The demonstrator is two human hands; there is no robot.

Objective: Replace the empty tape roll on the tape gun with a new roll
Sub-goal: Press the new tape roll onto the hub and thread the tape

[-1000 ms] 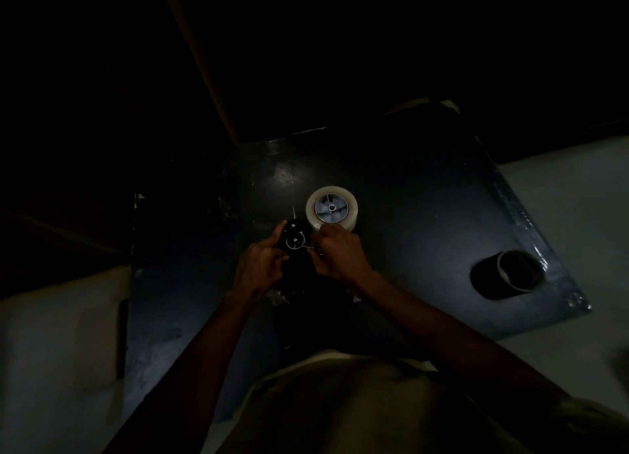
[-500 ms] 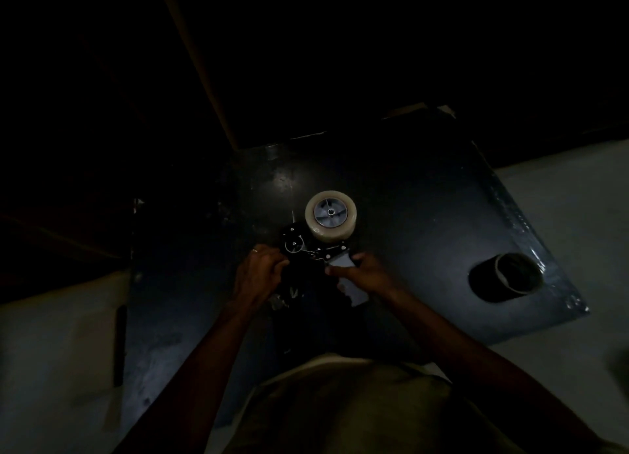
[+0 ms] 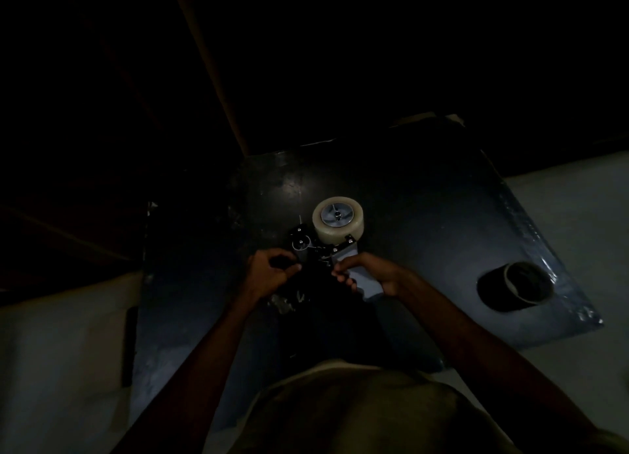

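A whitish full tape roll [image 3: 338,229] sits on the hub of the black tape gun [image 3: 301,243], which lies on a dark board [image 3: 425,222]. My right hand [image 3: 369,274] is closed around the gun's grey handle [image 3: 360,285]. Closed over a dark part of the gun just below its front roller is my left hand [image 3: 269,276]. The scene is very dim, so the gun's lower body is hard to make out. An empty tape core [image 3: 520,285] lies on its side at the board's right edge.
The dark board rests on a pale surface [image 3: 578,194] that shows to the left and right. A dark panel with a light edge [image 3: 211,79] rises behind the board. My shirt [image 3: 357,409] fills the bottom of the view.
My right hand has slid from near the roll back onto the grey handle and closed around it. My left hand has moved down off the front roller, which now shows.
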